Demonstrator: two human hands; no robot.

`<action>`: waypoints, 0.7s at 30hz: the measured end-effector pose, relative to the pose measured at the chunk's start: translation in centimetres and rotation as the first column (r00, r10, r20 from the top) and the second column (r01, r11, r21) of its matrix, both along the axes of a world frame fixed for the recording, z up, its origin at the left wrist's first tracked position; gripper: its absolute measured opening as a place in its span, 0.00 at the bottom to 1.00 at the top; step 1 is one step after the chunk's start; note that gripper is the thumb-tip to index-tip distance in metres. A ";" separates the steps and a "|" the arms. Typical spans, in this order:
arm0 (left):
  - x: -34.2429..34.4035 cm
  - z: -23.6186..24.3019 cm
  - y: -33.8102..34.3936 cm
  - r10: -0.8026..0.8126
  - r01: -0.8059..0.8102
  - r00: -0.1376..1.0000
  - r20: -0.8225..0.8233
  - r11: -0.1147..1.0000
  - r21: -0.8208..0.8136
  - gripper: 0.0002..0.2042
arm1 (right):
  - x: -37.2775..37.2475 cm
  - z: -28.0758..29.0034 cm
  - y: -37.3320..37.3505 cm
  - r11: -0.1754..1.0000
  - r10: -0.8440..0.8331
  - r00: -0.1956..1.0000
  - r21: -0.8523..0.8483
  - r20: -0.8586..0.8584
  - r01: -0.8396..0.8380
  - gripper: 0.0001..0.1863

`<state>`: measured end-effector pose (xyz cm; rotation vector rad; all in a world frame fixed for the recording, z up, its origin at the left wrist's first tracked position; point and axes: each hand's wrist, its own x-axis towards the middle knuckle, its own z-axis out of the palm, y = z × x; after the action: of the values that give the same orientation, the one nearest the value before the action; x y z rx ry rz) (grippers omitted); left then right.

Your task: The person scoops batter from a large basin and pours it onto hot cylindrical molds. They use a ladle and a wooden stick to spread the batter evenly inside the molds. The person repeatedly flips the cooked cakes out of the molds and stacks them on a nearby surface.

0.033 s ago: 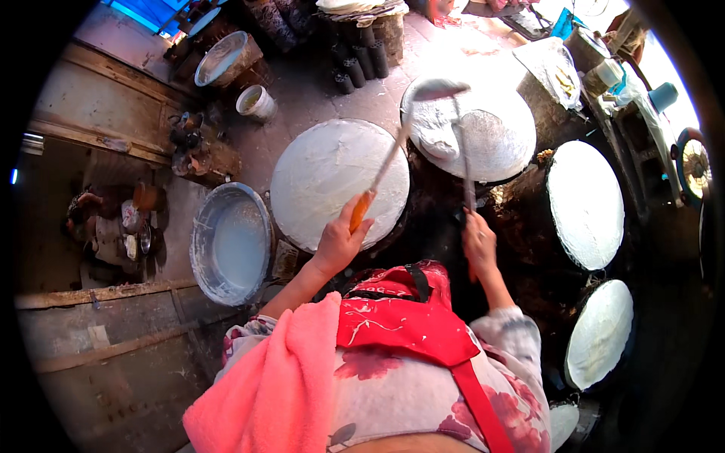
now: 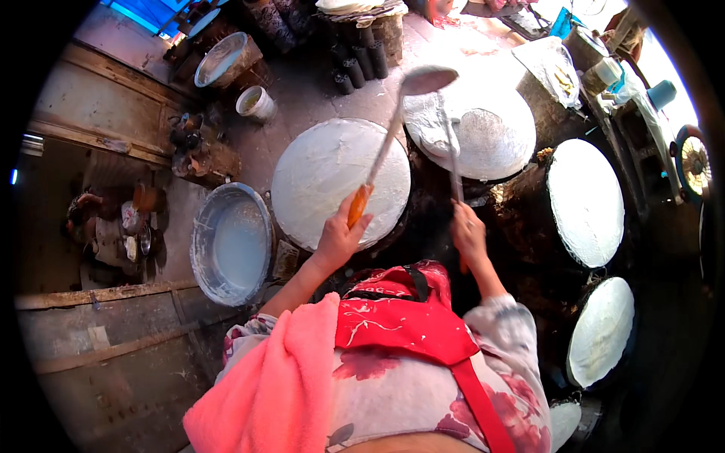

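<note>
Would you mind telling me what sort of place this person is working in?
Probably an open-air workshop making thin steamed sheets, perhaps rice paper. Several round white-coated steaming surfaces ring the person, a metal basin of pale batter stands beside them, and the left hand holds a long ladle.

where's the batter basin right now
In the head view the round metal basin sits low on the person's left, beside the left hand and the nearest white steaming round.
</note>
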<state>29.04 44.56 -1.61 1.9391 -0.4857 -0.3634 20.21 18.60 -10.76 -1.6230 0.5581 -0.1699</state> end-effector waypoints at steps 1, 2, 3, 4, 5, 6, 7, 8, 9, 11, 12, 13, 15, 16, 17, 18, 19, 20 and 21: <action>0.0 0.6 0.8 0.024 -0.052 0.971 -0.237 0.992 -0.113 0.24 | 3.1 -1.2 2.5 0.991 0.047 0.999 0.127 0.002 -0.047 0.15; 0.0 1.2 0.9 0.016 -0.104 0.937 -0.348 0.967 -0.234 0.21 | 5.0 -3.2 3.8 0.986 0.013 1.000 0.168 -0.001 -0.012 0.15; 0.0 1.5 1.5 0.025 -0.128 0.923 -0.383 0.961 -0.245 0.21 | 6.1 -4.6 4.7 0.978 -0.018 1.000 0.209 -0.006 0.019 0.15; 0.1 1.7 2.2 0.025 -0.146 0.907 -0.420 0.955 -0.259 0.20 | 5.5 -4.7 4.9 0.966 -0.060 0.998 0.251 -0.007 0.060 0.15; 0.2 1.9 2.9 0.024 -0.164 0.890 -0.456 0.948 -0.271 0.19 | 4.5 -4.9 5.0 0.951 -0.102 0.995 0.293 -0.009 0.100 0.15; 0.1 2.3 3.6 0.001 -0.156 0.886 -0.463 0.942 -0.297 0.18 | 3.3 -5.0 5.1 0.932 -0.144 0.990 0.335 -0.012 0.139 0.16; -0.2 2.2 4.6 0.003 -0.153 0.889 -0.458 0.944 -0.291 0.17 | 1.7 -5.4 5.1 0.904 -0.191 0.981 0.387 -0.015 0.182 0.16; -0.4 2.1 5.4 -0.001 -0.145 0.892 -0.452 0.946 -0.289 0.17 | -0.1 -5.0 5.3 0.906 -0.232 0.972 0.361 -0.016 0.222 0.16; -0.6 2.0 6.0 -0.005 -0.138 0.895 -0.446 0.948 -0.287 0.17 | -1.6 -4.6 5.7 0.905 -0.273 0.962 0.335 -0.015 0.262 0.17; -1.0 2.3 6.5 -0.043 -0.111 0.888 -0.458 0.946 -0.305 0.17 | -2.4 -4.6 7.1 0.917 -0.325 0.945 0.235 -0.029 0.322 0.16; -1.1 2.5 6.5 -0.063 -0.097 0.884 -0.464 0.945 -0.313 0.16 | -1.5 -5.2 7.7 0.964 -0.264 0.964 0.011 -0.041 0.265 0.16; -1.1 2.4 6.5 -0.068 -0.079 0.891 -0.448 0.950 -0.302 0.16 | 0.0 -5.9 8.4 0.961 -0.203 0.976 -0.206 -0.074 0.184 0.16; -1.1 2.5 6.7 -0.060 -0.059 0.910 -0.411 0.961 -0.271 0.16 | 2.1 -3.2 9.5 0.905 -0.031 0.991 -0.425 -0.132 -0.028 0.17; -1.0 2.5 6.7 -0.061 -0.052 0.918 -0.391 0.961 -0.273 0.17 | 2.4 -5.1 8.4 0.932 -0.100 0.989 -0.358 -0.109 0.054 0.18; -0.8 2.4 6.8 -0.060 -0.048 0.928 -0.369 0.959 -0.278 0.17 | 2.2 -7.9 6.6 0.948 -0.166 0.982 -0.290 -0.089 0.134 0.18; -0.7 2.3 7.2 -0.041 -0.062 0.937 -0.347 0.958 -0.280 0.18 | 1.0 -7.3 5.6 0.970 -0.201 0.971 -0.167 -0.131 0.178 0.17; -0.7 2.2 7.4 -0.036 -0.066 0.935 -0.353 0.960 -0.273 0.18 | -0.4 -6.4 4.2 0.968 -0.250 0.952 -0.054 -0.177 0.244 0.17; -0.8 2.3 7.5 -0.035 -0.066 0.932 -0.361 0.962 -0.264 0.18 | -1.8 -5.4 3.9 0.953 -0.295 0.948 0.028 -0.121 0.301 0.15; -0.8 2.3 7.6 -0.031 -0.068 0.929 -0.368 0.965 -0.254 0.18 | -2.6 -5.0 3.8 0.931 -0.343 0.937 0.112 -0.068 0.348 0.13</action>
<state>28.21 52.17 0.72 1.5691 -0.2522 -0.6075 17.62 22.39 -15.72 -1.4024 0.8743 -0.3526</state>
